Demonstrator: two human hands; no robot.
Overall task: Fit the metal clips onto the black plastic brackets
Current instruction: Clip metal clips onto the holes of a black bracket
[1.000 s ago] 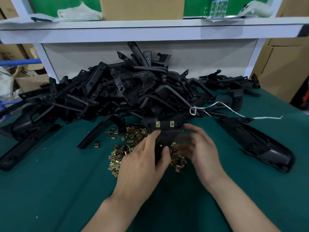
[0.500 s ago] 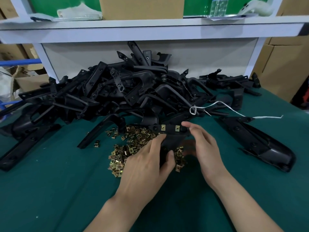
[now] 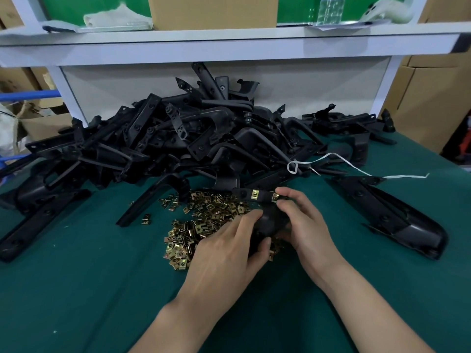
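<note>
We find the task's working piece, the held bracket [image 3: 270, 222], in front of the person and over the right part of the loose clips [image 3: 201, 225]. The left hand [image 3: 229, 243] grasps the bracket's lower body, with fingers curled over its top and the thumb wrapped round its near side. The right hand [image 3: 305, 220] pinches the right end of the bracket's upper bar between thumb and forefinger. Its remaining fingers are curled against the body.

Two brass-coloured metal clips sit on that upper bar:

- The first clip [image 3: 255, 193] sits near the middle of the bar and is fully exposed.
- The second clip [image 3: 274, 197] sits at the right end, touching the right fingertips and partly covered by them. We cannot tell whether it is fully seated.

The loose clips form a scattered pile on the green counter [image 3: 76, 289], to the left of the hands and beneath them. A stray clip [image 3: 146, 219] lies apart on the left.

Behind the pile rises the heap of brackets [image 3: 191, 138] — a tangled black mass spanning most of the counter's width. A white cord [image 3: 356, 170] trails over the heap's right side. A long black moulding [image 3: 397, 217] lies on the counter, well to the right of the hands.

Above, a white shelf [image 3: 229, 47] carries a cardboard box [image 3: 214, 11].
</note>
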